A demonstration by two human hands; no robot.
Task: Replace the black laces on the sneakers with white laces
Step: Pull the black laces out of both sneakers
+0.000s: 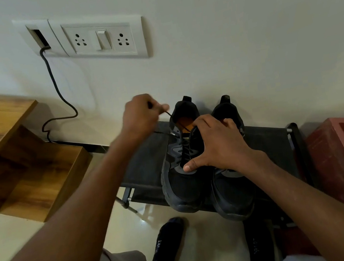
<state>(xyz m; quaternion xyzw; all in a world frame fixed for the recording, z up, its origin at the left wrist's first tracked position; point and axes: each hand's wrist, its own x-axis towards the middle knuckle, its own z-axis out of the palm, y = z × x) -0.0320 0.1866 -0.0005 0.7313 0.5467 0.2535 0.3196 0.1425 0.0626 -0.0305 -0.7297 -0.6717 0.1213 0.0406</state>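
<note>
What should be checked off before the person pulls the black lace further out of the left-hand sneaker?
1. Lace gripped: left hand pinches the black lace, drawn taut toward the shoe. Ok.
2. Shoe steadied: right hand rests spread over the left-hand sneaker, thumb on its eyelet area. Ok.
3. Support: both sneakers sit on the dark rack, toes overhanging the front edge. Ok, but watch for sliding.
4. Lace free of the remaining eyelets: hidden by the right hand. Cannot tell.
5. White laces at hand: none visible in this view. Not ok.
6. Other sneaker unlaced: covered. Cannot tell.
</note>
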